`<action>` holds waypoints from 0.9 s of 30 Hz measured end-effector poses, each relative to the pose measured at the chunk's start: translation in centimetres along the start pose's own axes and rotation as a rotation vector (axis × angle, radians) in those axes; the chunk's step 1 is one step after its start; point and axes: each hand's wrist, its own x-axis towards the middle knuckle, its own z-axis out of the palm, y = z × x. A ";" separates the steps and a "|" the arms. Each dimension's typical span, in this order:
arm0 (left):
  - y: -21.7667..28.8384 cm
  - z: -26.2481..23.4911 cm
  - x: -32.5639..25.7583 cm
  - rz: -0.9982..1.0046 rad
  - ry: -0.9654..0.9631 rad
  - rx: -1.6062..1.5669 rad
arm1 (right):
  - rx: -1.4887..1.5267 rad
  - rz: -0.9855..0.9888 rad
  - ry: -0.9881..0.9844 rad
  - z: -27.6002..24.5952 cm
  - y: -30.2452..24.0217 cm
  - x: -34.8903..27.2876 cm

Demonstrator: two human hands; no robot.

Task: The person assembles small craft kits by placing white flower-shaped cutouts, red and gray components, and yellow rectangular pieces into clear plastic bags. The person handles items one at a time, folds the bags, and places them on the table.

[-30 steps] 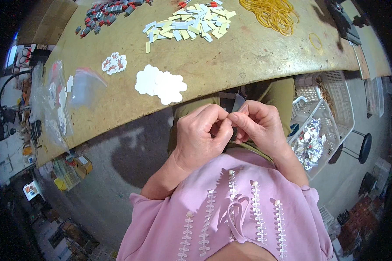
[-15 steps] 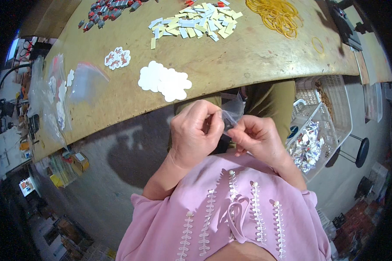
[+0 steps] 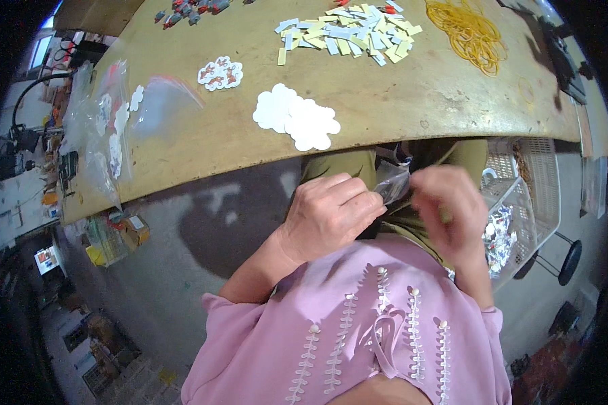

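Over my lap, just off the table's near edge, my left hand is closed with its fingertips pinching a small clear plastic bag. The bag reaches up and to the right from those fingers. My right hand is by the bag's right side, smeared by motion; whether its fingers touch the bag cannot be made out. White scalloped cards lie overlapping on the table ahead of my hands. Farther left sit printed scalloped cards and a fanned stack of clear bags.
Toward the back are a pile of pale yellow and white strips, tangled yellow rubber bands and small grey-and-red parts. Larger plastic bags hang over the left edge. White baskets with small packets stand right.
My right hand has come away from my left and moved right and is now blurred. My left hand keeps hold of the bag. The whole view has shifted, with table things now farther right.
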 end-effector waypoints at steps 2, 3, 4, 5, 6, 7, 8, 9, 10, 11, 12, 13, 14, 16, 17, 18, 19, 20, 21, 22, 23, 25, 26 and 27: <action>-0.2 -0.4 -0.2 0.029 0.007 -0.050 | -0.015 -0.186 -0.080 1.0 -1.1 0.0; -0.1 -0.8 -0.2 0.034 0.006 -0.042 | -0.041 -0.172 -0.149 0.8 -0.8 0.2; 0.1 -1.4 -0.1 0.040 0.004 -0.036 | -0.068 -0.158 -0.218 0.3 -0.3 0.3; 0.1 -1.9 -0.1 0.046 0.002 -0.030 | -0.095 -0.142 -0.287 -0.2 0.2 0.3; -0.9 -2.0 0.0 0.063 0.012 -0.060 | -0.159 -0.094 -0.318 -0.4 0.6 -0.1; -1.2 -2.7 -0.1 -0.005 0.042 0.022 | -0.151 -0.097 -0.306 -0.5 0.8 -0.2; -1.4 -3.6 0.3 -0.118 0.049 0.214 | -0.143 -0.100 -0.294 -0.5 1.0 -0.2; -1.9 -4.2 0.7 -0.225 0.055 0.406 | -0.138 -0.102 -0.278 -0.5 1.2 -0.3; -2.8 -4.5 0.6 -0.241 0.055 0.423 | -0.124 -0.083 -0.279 -0.3 1.3 -0.6; -4.0 -4.5 0.2 -0.256 0.054 0.439 | -0.122 -0.075 -0.276 -0.2 1.4 -1.0; -5.0 -4.8 -0.1 -0.227 0.042 0.392 | -0.117 -0.069 -0.276 0.0 1.5 -1.2; -5.8 -5.2 -0.3 -0.228 0.029 0.317 | -0.113 -0.060 -0.276 0.2 1.5 -1.5; -6.4 -5.6 -0.4 -0.228 0.015 0.243 | -0.098 -0.064 -0.273 0.4 1.6 -1.6; -7.2 -6.3 0.2 -0.312 -0.024 0.059 | -0.079 -0.070 -0.266 0.7 1.7 -1.5; -6.8 -6.4 0.6 -0.301 -0.025 0.087 | -0.086 -0.072 -0.268 0.8 1.7 -1.5; -6.2 -6.4 1.2 -0.288 -0.028 0.115 | -0.094 -0.074 -0.269 1.0 1.7 -1.5; -5.7 -6.2 1.7 -0.275 -0.030 0.143 | -0.102 -0.076 -0.271 1.1 1.8 -1.5; -5.1 -5.9 1.9 -0.237 -0.028 0.238 | -0.102 -0.083 -0.269 1.2 1.9 -1.6; -5.3 -5.8 1.7 -0.242 -0.026 0.213 | -0.100 -0.094 -0.268 1.3 2.0 -1.7; -5.8 -5.7 1.2 -0.247 -0.025 0.189 | -0.098 -0.105 -0.268 1.4 2.2 -1.7; -6.0 -5.7 0.9 -0.252 -0.023 0.164 | -0.094 -0.105 -0.267 1.4 2.2 -1.7; -6.2 -5.7 0.8 -0.290 0.006 0.073 | -0.087 -0.099 -0.265 1.5 2.4 -1.9; -6.3 -5.7 0.7 -0.309 0.020 0.028 | -0.081 -0.082 -0.237 1.7 2.4 -2.1; -6.2 -5.7 0.8 -0.295 0.027 0.058 | -0.076 -0.065 -0.211 2.0 2.5 -2.2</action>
